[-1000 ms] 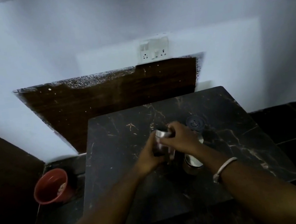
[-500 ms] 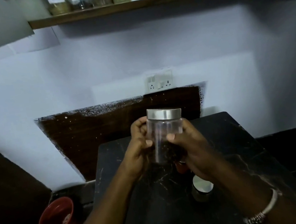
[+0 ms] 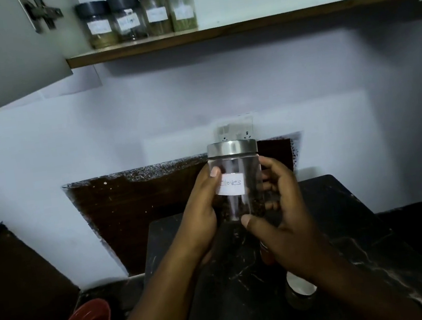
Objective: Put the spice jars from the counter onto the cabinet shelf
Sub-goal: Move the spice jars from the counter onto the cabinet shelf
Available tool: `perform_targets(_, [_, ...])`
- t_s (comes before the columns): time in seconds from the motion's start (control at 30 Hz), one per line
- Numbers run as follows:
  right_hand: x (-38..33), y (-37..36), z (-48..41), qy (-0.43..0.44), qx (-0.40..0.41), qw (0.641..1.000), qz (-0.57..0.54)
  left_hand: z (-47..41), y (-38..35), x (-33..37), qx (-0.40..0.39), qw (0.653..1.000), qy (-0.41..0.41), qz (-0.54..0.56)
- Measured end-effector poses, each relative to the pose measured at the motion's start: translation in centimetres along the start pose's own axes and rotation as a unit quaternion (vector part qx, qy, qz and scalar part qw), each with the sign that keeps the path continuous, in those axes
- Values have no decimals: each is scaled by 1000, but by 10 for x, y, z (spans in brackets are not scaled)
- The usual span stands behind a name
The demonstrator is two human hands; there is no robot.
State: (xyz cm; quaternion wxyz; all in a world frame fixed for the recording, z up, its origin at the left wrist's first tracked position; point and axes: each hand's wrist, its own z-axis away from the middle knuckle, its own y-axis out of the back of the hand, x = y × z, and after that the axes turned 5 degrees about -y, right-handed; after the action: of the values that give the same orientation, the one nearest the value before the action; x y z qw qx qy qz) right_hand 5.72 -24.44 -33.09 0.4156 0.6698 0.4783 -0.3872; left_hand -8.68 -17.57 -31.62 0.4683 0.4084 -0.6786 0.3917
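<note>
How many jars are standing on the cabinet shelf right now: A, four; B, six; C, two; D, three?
A: four labelled jars stand in a row at the left end of the shelf, two with dark lids and two with silver lids.

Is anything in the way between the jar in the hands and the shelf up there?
Nothing visible blocks it. The cloves jar, held by the left hand and right hand, has only bare wall above it. The shelf is free to the right of the four jars, and the cabinet door is swung open.
</note>
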Motion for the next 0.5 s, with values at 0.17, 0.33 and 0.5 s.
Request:
perform_targets(0.17, [-4, 6, -11, -1, 22, 999, -33, -3, 0, -1, -20, 1000, -12, 6])
perform_targets(0.33, [-6, 9, -19, 17, 35, 998, -54, -9, -1, 3, -22, 999, -43, -25])
perform_targets(0.5, [-26, 19, -44, 41, 31, 997, -50, -27, -6, 35, -40, 993, -105, -47])
